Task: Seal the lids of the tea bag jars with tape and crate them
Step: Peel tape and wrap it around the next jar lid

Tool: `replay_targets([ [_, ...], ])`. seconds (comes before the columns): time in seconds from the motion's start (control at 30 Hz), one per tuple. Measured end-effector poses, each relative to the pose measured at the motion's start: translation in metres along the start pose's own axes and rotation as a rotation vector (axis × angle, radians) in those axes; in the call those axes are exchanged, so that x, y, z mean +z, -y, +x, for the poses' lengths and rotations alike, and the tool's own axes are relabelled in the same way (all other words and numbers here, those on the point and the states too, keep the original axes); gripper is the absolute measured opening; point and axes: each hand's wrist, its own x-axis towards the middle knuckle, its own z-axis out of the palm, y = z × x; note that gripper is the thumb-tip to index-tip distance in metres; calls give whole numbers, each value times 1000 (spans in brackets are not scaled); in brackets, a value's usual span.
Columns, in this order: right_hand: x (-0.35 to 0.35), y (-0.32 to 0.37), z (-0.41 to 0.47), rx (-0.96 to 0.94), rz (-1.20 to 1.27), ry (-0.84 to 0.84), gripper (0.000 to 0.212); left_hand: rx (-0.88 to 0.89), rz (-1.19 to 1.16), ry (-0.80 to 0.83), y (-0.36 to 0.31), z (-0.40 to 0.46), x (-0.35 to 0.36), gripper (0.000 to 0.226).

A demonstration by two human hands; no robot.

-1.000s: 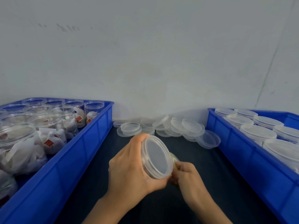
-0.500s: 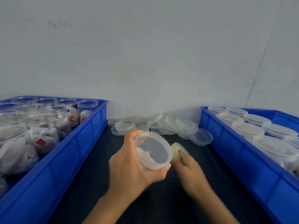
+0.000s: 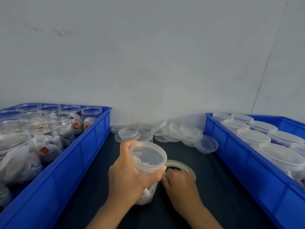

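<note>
From the head view, the left hand [image 3: 130, 177] grips a lidded clear jar of tea bags [image 3: 147, 164], holding it tilted over the dark bench [image 3: 214, 187] between two blue crates. Just right of the jar, touching it, the right hand [image 3: 179, 184] rests curled on a roll of clear tape [image 3: 183, 166] lying on the bench; its fingertips, hidden under the hand, appear to pinch the roll beside the lid.

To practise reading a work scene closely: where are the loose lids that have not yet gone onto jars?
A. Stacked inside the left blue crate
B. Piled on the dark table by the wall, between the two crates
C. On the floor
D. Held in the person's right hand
B: the loose lids lie heaped on the dark table by the wall, between the left crate and the right crate.
</note>
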Motion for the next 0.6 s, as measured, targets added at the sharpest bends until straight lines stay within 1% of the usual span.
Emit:
replay_targets([
  [0.07, 5, 1, 1, 24, -102, 15, 37, -60, -84, -11, 4, 2, 0, 83],
  [0.1, 8, 0, 2, 22, -94, -15, 34, -78, -129, -16, 7, 3, 0, 82],
  [0.13, 9, -1, 2, 18, -43, -60, 32, -85, -170, -14, 8, 4, 1, 80],
  [0.17, 7, -1, 2, 16, 78, -111, 29, -91, -209, -10, 9, 5, 2, 79],
  [0.2, 3, 1, 0, 25, 327, -150, 28, -100, -250, -3, 9, 5, 2, 78],
  [0.23, -3, 6, 0, 43, 684, -135, 31, -111, -290, 6, 9, 5, 3, 78],
  [0.27, -10, 13, -1, 45, 1043, -58, 40, -121, -323, 13, 9, 5, 5, 79],
  [0.3, -15, 16, -1, 35, 1298, 27, 54, -128, -350, 19, 9, 5, 6, 79],
  [0.33, -17, 18, -2, 17, 1432, 84, 70, -133, -370, 23, 8, 4, 7, 79],
  [0.37, -19, 20, -4, -27, 1480, 125, 79, -134, -384, 29, 8, 4, 8, 79],
  [0.4, -20, 23, -6, -78, 1501, 139, 76, -131, -393, 33, 7, 3, 9, 80],
  [0.43, -21, 25, -9, -104, 1516, 142, 68, -128, -399, 35, 7, 2, 9, 81],
  [0.47, -20, 25, -10, -100, 1538, 138, 62, -126, -405, 34, 6, 2, 9, 81],
  [0.6, -19, 24, -13, -99, 1595, 137, 61, -119, -420, 38, 5, 2, 11, 80],
])
